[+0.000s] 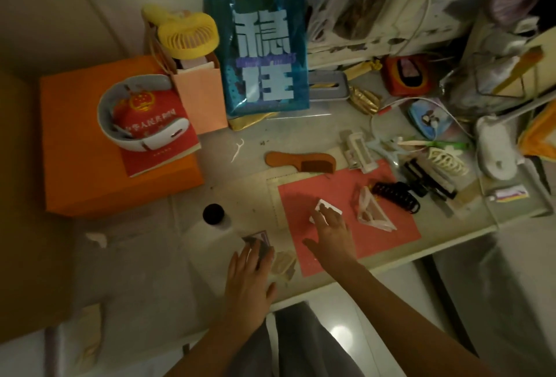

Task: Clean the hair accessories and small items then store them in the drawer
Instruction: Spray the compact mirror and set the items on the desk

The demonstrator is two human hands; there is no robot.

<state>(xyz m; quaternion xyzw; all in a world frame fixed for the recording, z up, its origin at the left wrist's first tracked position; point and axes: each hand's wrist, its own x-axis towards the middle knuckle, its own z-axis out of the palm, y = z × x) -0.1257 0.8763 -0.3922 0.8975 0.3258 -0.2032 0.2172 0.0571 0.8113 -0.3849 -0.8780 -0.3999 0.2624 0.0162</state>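
Right hand point(332, 233) fingertips on white wipe point(326, 207)

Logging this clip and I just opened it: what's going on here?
A person stands at a cluttered desk. The right hand presses a small white wipe onto a red mat; the fingers look fairly straight. The left hand lies flat on a small packet at the desk edge. A brown comb, black claw clip, pink clip and cream clip lie out. No drawer is visible.
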